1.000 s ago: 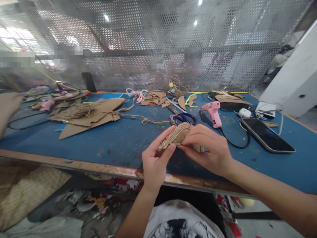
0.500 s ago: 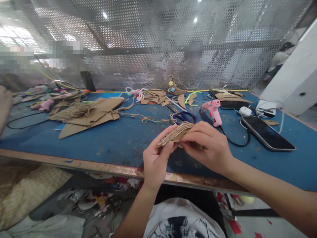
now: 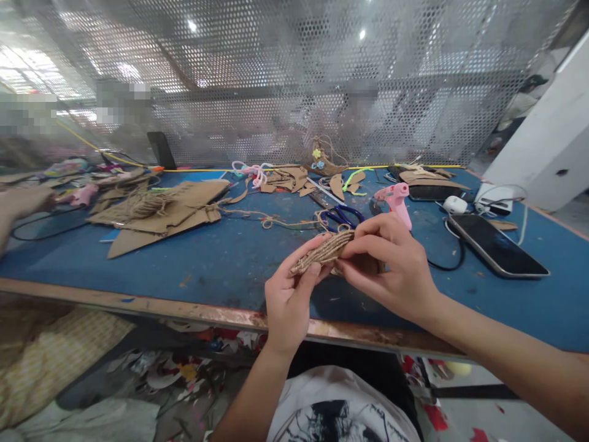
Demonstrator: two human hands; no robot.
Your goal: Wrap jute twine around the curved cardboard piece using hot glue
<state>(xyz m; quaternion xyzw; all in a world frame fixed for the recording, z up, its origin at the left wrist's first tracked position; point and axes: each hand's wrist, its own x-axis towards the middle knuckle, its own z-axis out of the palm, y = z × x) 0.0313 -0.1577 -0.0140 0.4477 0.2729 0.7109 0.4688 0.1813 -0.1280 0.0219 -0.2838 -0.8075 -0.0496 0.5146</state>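
Observation:
Between my hands, above the near part of the blue table (image 3: 221,276), is a cardboard piece wrapped in rows of twine (image 3: 319,253). My left hand (image 3: 289,294) grips its left end, thumb on the near side and fingers behind. At the right end my right hand (image 3: 391,264) pinches the piece with thumb and fingers; the fingertips partly hide that end. Just beyond lie blue-handled scissors (image 3: 343,216), with a loose strand of twine (image 3: 271,222) trailing left from them toward a twine bundle (image 3: 151,205) on cardboard sheets (image 3: 193,212).
A pink glue gun (image 3: 399,202) with a black cord stands right of the scissors. Farther right lie a phone (image 3: 499,245) and a white plug (image 3: 454,205). Cardboard scraps (image 3: 288,178) and pipe cleaners (image 3: 257,173) line the back. Another person's arm (image 3: 21,205) reaches in at left.
My right hand has shifted slightly up, its fingers more raised around the right end of the piece. My left hand stays nearly still. The other person's hand has moved rightward over the table.

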